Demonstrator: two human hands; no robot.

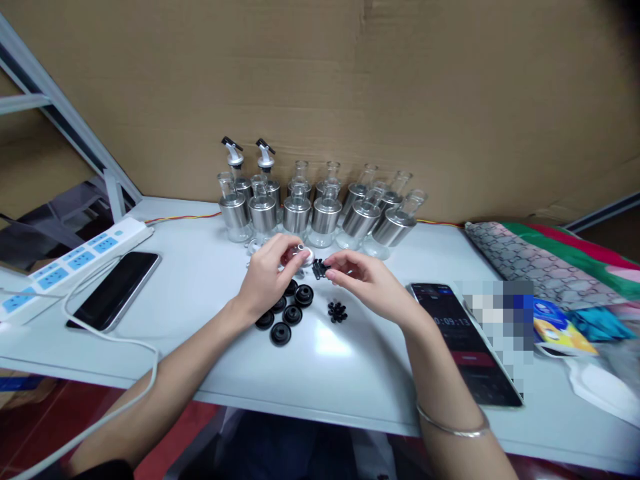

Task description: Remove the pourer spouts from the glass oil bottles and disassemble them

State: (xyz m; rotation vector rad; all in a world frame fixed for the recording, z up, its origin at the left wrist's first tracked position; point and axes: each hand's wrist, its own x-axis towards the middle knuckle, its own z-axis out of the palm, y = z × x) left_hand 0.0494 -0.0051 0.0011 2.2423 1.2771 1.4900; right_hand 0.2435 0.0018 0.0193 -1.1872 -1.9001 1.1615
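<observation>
My left hand [273, 270] is closed around a small white-and-silver pourer part [307, 256], with thumb and forefinger pinching it. My right hand [367, 280] pinches a black ribbed plastic piece [320, 269] at its fingertips, close beside the pourer part. Below the hands lie several round black caps [292, 315]. A second cluster of black ribbed pieces [337, 311] rests on the white table [240, 387] to the right. More pale parts [255, 247] lie partly hidden behind my left hand.
Several glass bottles [297, 217] with steel sleeves stand in rows behind; two carry pourer spouts [265, 160]. On the left are a power strip [75, 267], a cable [157, 360] and a phone [117, 290]. A larger phone with a timer [465, 340] lies right, beside coloured packaging [560, 327].
</observation>
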